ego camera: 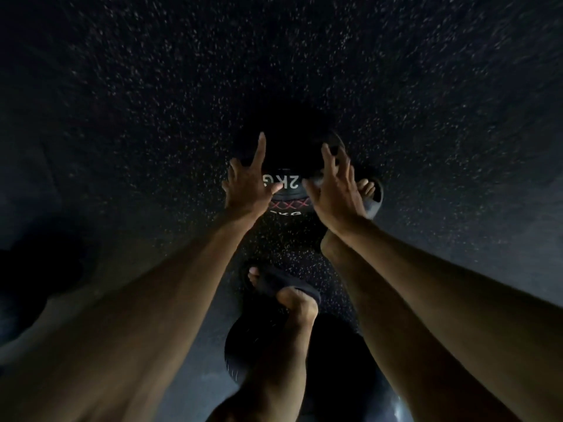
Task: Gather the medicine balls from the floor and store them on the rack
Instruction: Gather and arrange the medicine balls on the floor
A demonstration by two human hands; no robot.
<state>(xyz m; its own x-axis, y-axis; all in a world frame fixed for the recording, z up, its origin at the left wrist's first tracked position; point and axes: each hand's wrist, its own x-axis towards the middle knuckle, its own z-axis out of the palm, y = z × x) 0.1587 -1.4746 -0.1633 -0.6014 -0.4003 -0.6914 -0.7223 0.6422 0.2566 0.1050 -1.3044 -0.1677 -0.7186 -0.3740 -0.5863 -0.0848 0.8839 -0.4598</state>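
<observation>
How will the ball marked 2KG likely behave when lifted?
Marked 2KG, the medicine ball is probably heavy for its size; left hand and right hand flank it. Round, it may roll on the floor if nudged. Red stitching suggests a soft, non-slip cover.

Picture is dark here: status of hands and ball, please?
Left hand open, right hand open. Ball on floor between them. Right foot close beside.

The black round medicine ball [289, 178] at frame centre looks like matt synthetic leather with red cross-stitching and white print. The dark floor [152, 86] is rough, pale-flecked rubber. The dark slides [373, 205] look smooth and matt.
</observation>
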